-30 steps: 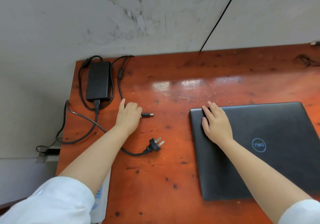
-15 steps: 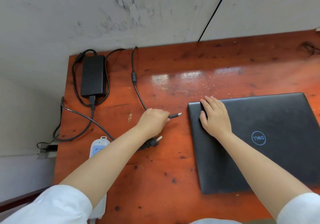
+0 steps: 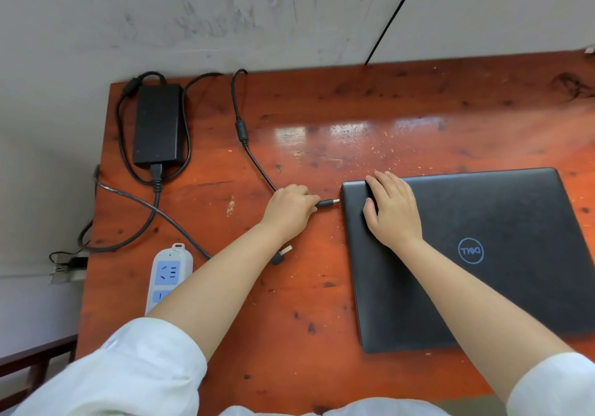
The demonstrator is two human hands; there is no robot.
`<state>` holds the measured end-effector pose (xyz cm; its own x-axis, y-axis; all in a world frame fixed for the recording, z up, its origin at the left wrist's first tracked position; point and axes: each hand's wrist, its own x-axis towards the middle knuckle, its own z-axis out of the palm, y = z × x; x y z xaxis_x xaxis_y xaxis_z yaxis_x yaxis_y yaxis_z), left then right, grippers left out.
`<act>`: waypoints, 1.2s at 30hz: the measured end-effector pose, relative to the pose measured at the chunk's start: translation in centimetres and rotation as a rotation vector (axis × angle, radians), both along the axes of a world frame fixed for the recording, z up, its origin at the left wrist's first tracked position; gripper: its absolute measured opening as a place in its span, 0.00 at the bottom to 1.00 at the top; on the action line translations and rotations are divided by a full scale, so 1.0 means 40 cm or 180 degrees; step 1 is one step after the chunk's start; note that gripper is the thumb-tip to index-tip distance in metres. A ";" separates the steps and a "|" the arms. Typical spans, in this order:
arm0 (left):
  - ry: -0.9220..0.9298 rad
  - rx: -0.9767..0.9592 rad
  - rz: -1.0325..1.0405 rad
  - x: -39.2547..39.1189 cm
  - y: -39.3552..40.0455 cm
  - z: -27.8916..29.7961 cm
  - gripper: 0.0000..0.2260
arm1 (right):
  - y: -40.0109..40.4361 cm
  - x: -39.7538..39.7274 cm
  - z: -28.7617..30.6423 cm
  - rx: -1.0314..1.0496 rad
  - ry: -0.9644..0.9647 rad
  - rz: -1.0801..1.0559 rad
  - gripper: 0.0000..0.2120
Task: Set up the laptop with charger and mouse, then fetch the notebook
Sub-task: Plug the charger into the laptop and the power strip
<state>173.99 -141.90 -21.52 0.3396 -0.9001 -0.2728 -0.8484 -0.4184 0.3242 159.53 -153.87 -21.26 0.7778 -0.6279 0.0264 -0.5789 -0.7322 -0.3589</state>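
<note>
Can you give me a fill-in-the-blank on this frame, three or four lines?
1. The left hand holds the charger's barrel plug, whose tip points at the ____ edge of the laptop.
2. The right hand rests flat on the laptop's ____ lid.
3. The wall plug lies on the table, not in the ____ power strip.
4. The power brick sits at the table's far ____ corner.

Missing words: left; closed; white; left

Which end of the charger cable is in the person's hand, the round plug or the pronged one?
The round barrel plug, pinched by the left hand and aimed at the laptop. The pronged wall plug lies loose under that forearm.
</note>
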 end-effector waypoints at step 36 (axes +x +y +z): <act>-0.0381 -0.0440 -0.0937 -0.004 -0.062 0.029 0.08 | -0.018 -0.001 -0.027 -0.0270 0.0079 0.0119 0.21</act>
<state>173.82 -144.38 -20.34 0.0822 -0.9899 -0.1152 -0.9617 -0.1091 0.2515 159.49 -154.59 -22.35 0.8018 -0.5947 0.0586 -0.5585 -0.7806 -0.2805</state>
